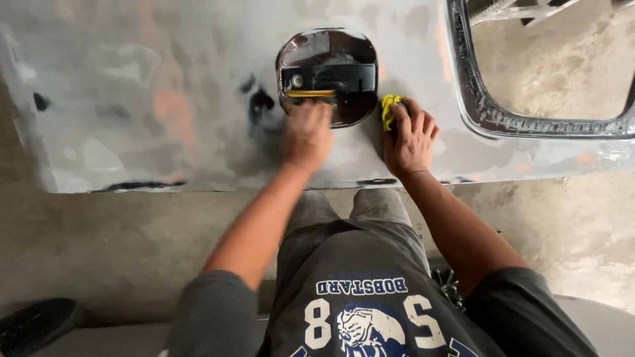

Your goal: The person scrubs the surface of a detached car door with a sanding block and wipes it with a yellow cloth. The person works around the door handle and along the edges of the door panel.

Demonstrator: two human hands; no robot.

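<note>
A grey sanded car body panel (pixel 165 99) lies flat in front of me, patched with filler and bare spots. Near its front edge sits a dark oval handle recess (pixel 329 73) with a black handle inside. My left hand (pixel 305 134) is blurred with motion and presses on the panel just below the recess; whether it holds anything I cannot tell. My right hand (pixel 409 140) rests on the panel to the right of the recess, fingers over a yellow cloth (pixel 387 110).
A window opening with a chrome rim (pixel 489 119) cuts the panel at the upper right. Concrete floor (pixel 562 218) shows below the panel. A black round object (pixel 33 324) lies at the lower left. My knees are close to the panel's edge.
</note>
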